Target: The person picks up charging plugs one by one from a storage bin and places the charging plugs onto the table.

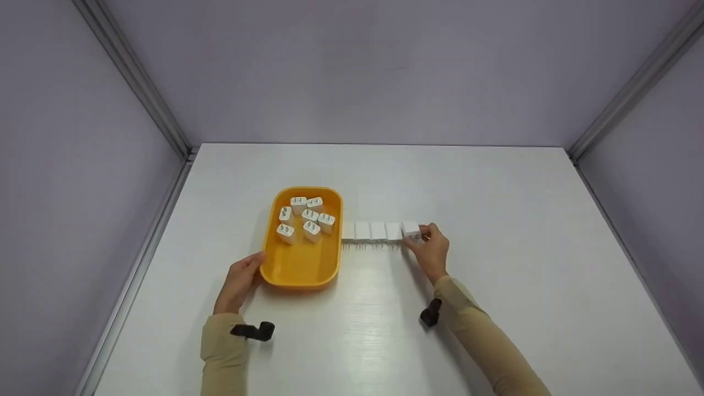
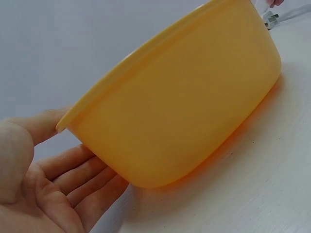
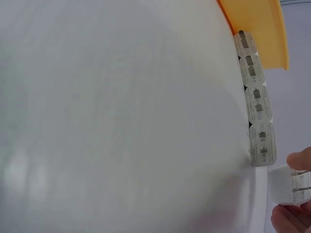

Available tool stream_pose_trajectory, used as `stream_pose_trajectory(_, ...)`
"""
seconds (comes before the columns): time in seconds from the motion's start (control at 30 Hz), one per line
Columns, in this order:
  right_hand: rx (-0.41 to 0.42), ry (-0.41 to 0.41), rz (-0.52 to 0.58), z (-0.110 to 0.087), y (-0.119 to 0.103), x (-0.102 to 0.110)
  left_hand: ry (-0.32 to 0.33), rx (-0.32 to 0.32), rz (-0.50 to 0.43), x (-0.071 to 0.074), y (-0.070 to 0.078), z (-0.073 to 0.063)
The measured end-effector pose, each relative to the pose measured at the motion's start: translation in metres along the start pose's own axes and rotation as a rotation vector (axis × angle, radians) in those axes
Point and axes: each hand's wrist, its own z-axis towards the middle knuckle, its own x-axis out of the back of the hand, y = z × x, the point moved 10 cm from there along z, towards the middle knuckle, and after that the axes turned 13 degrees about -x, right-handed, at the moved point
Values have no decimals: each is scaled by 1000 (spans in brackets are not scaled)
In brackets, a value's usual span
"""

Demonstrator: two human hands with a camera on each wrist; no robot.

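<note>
My left hand (image 1: 240, 281) holds the yellow tray (image 1: 300, 269) at its near left edge. In the left wrist view the thumb is at the rim and the other fingers lie against the wall below. My right hand (image 1: 432, 251) pinches a white plug adapter (image 3: 281, 185) between thumb and fingers, at the right end of a row. That row of white plug adapters (image 1: 378, 231) lies side by side on the table, prongs towards me, its left end beside the tray. Several more adapters (image 1: 312, 231) stand in the tray's far part, prongs up.
The white table (image 1: 495, 308) extends around the tray and the row. Pale walls (image 1: 352, 71) enclose it at the back and both sides, with metal corner posts (image 1: 137, 77). A black wrist mount (image 1: 258, 331) sits on each sleeve.
</note>
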Motion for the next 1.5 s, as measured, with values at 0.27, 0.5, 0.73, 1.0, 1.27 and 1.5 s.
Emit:
stream_pose_trajectory(0.27,-9,-19,-74,2,5,-3,1,27,19,0,-2,1)
stream_pose_trajectory(0.5,-3,-52,-85,4,2,-5,-13,23,11,-1,-1,1)
stream_pose_trajectory(0.73,-27,-68,-127,5,5,-9,-13,-1,9,-1,0,1)
stream_pose_trajectory(1.0,-37,-65,-149,5,3,-9,-5,8,-6,-2,1,1)
stream_pose_trajectory(1.27,-42,-64,-178,6,2,-8,-22,36,4,-2,0,-1)
stream_pose_trajectory(1.5,-33,-58,-163,5,-1,-7,-23,45,18,-2,-2,0)
